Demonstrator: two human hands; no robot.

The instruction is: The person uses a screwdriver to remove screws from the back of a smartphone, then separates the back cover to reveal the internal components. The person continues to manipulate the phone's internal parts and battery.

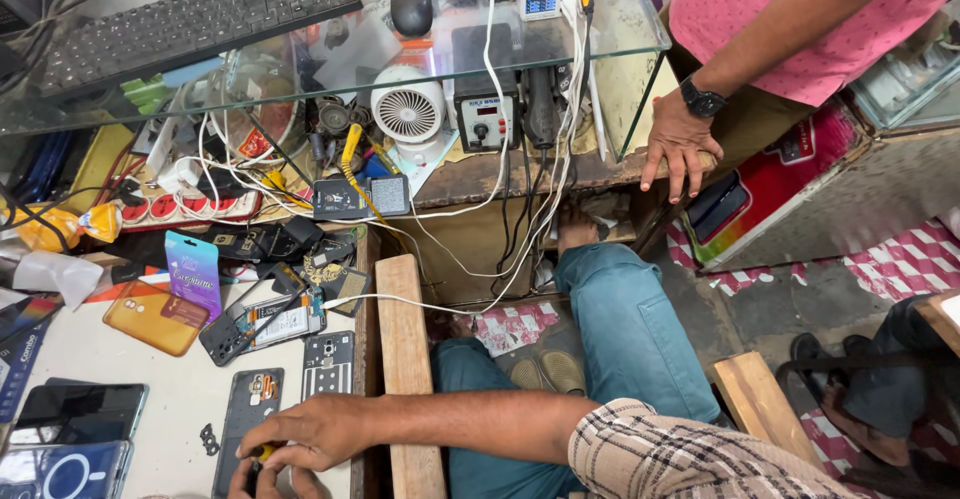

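Opened phone [248,414] at the 7 o'clock edge of the view, lying flat on the pale surface [175,399]: a dark, slim rectangular shell with its back removed, showing a black frame, a small patch of copper-coloured and silver parts near its upper end, and a long dark inner bay. Its lower end is hidden under the hands. Right hand [305,431], reaching in from 5 o'clock across a wooden strip [408,369], rests over the phone's lower end with fingers curled closed around a small tool with a yellow handle [264,451]. Left hand [250,481], mostly cut off by the bottom edge at 6 o'clock, lies just under the right one, touching the phone; how far it is open, and whether it grips anything, cannot be told. At 12 o'clock of the phone lies a second opened phone [278,321] with a pale battery exposed; at 1 o'clock, a grey inner plate [328,364] lies just beside it. A small black bracket [209,440] lies at 9 o'clock, and two dark-screened phones [75,411] farther out at 9 o'clock. An orange case [150,319] and a purple packet [193,271] lie toward 11 o'clock. Another person's hand [680,149], wearing a black watch, rests on the wooden counter at 2 o'clock, well apart.
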